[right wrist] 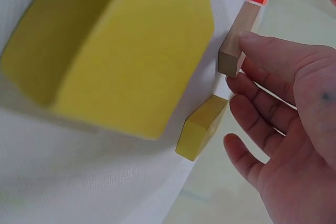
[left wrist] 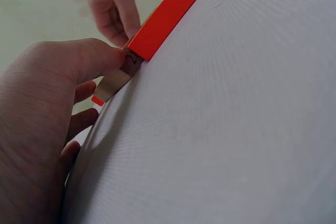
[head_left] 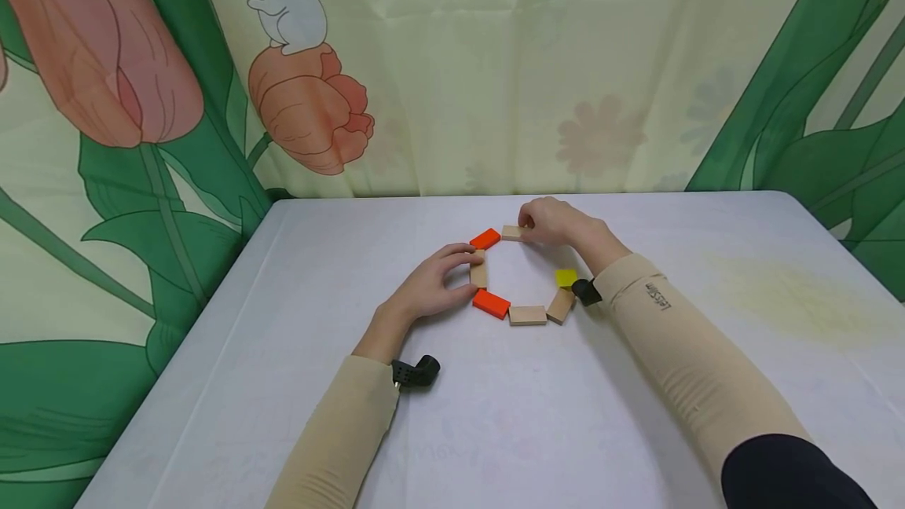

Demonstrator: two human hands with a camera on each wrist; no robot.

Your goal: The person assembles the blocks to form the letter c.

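Note:
Small red, yellow and plain wooden blocks form a ring on the white table. My left hand (head_left: 440,283) spans a plain wooden block (head_left: 478,273) on the ring's left side, thumb near its front end and fingers near its back end. In the left wrist view the thumb touches a wooden block (left wrist: 131,62) with a dark mark, beside a red block (left wrist: 168,19). At the back of the ring, my right hand (head_left: 558,225) pinches another wooden block (right wrist: 239,40) between thumb and fingers. A red block (head_left: 485,239) lies left of it.
Another red block (head_left: 491,304), a wooden block (head_left: 528,316) and an angled wooden block (head_left: 562,306) make the ring's front. A yellow block (head_left: 566,278) stands by the right wrist; a second yellow block (right wrist: 202,129) lies near the right fingers. Behind the table (head_left: 283,415) hangs a printed curtain (head_left: 459,61).

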